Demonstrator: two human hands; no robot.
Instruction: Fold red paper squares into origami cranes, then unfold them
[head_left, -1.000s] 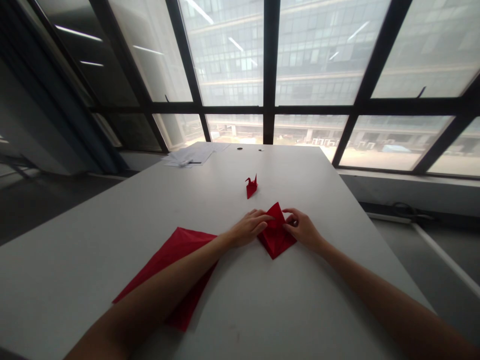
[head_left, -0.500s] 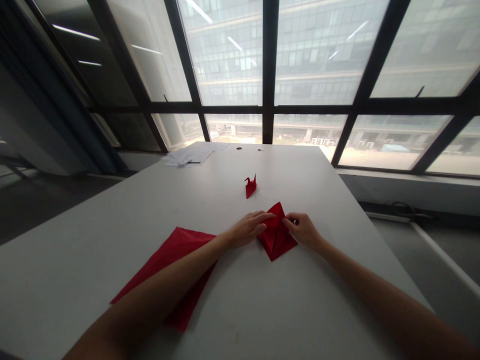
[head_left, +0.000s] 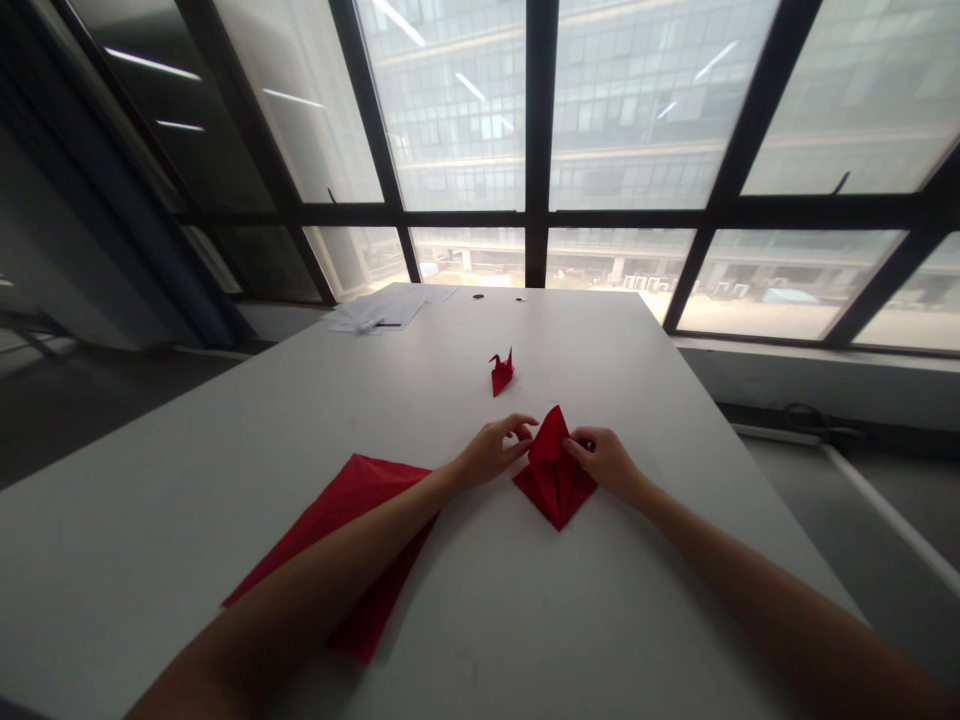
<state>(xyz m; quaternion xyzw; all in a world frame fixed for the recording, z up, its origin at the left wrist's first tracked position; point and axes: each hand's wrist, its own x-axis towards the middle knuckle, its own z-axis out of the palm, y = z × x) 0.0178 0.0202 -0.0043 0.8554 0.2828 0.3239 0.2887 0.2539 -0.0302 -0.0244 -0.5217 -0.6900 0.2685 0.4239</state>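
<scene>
A folded red sheet of paper (head_left: 559, 485), diamond-shaped with a raised upper flap, lies in front of me on the white table. My right hand (head_left: 606, 458) pinches the flap's right edge between thumb and fingers. Beside its left edge is my left hand (head_left: 496, 448), fingers curved and apart, the thumb close to the paper; whether it touches is hard to see. Farther off stands a small red origami crane (head_left: 502, 375). Another red paper sheet (head_left: 375, 487) lies partly under my left forearm.
White papers (head_left: 390, 308) with a dark, thin object on them lie at the table's far left. The white table (head_left: 480, 620) reaches toward tall windows, its right edge running past my right arm. Two small dark spots show near the far edge.
My left hand has lifted off the folded paper and drawn slightly left, its fingers curling. The paper's upper flap has risen and narrowed. My right hand keeps its pinch.
</scene>
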